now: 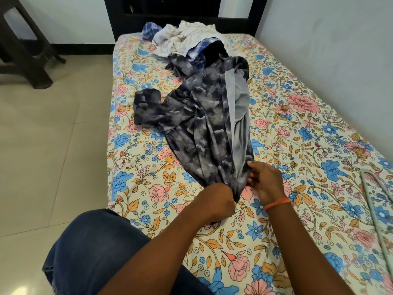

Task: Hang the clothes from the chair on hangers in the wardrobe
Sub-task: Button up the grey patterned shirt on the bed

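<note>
A dark mottled grey-and-black shirt (197, 116) lies stretched lengthwise on the flowered bedsheet (297, 128), its pale grey inside showing along the open front. My left hand (219, 201) grips the near end of the shirt in a fist. My right hand (264, 182), with an orange band at the wrist, pinches the same end just to the right. A pile of other clothes (187, 37), white, blue checked and black, sits at the far end of the bed. A thin metal hanger (374, 211) lies on the sheet at the right.
The bed runs along a white wall (329, 39) on the right, with a dark headboard (182, 11) at the far end. A dark chair (23, 52) stands on the tiled floor (49, 135) at the left. My knee in blue denim (91, 248) presses against the bed's near corner.
</note>
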Demonstrator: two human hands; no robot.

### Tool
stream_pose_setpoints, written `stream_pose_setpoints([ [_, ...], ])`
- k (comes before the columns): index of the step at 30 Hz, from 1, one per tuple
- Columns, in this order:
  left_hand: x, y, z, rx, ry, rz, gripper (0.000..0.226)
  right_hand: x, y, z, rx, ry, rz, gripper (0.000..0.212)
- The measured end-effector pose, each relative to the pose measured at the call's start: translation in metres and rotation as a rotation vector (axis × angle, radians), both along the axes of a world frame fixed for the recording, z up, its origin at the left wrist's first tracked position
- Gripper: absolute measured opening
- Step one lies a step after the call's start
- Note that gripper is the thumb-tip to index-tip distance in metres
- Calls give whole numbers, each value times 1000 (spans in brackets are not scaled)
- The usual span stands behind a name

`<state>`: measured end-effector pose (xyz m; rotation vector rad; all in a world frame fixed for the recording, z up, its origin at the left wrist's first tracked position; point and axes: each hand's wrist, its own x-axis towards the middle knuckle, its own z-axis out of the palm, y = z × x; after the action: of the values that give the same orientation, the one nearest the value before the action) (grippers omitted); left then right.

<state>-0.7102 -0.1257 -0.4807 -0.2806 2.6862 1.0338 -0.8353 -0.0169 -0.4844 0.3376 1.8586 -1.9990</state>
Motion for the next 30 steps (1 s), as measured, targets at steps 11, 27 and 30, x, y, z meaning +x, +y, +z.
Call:
stream_pose_setpoints([
  [11, 3, -1, 0, 33, -8, 19, 31, 7, 6, -4, 297, 121, 277, 35],
  [27, 7, 2, 8, -135, 170, 96, 22, 40, 20, -21, 167, 362, -44, 11],
  [30, -2, 5, 6, -35, 312, 271, 21, 43, 18, -24, 171, 401, -103, 13],
])
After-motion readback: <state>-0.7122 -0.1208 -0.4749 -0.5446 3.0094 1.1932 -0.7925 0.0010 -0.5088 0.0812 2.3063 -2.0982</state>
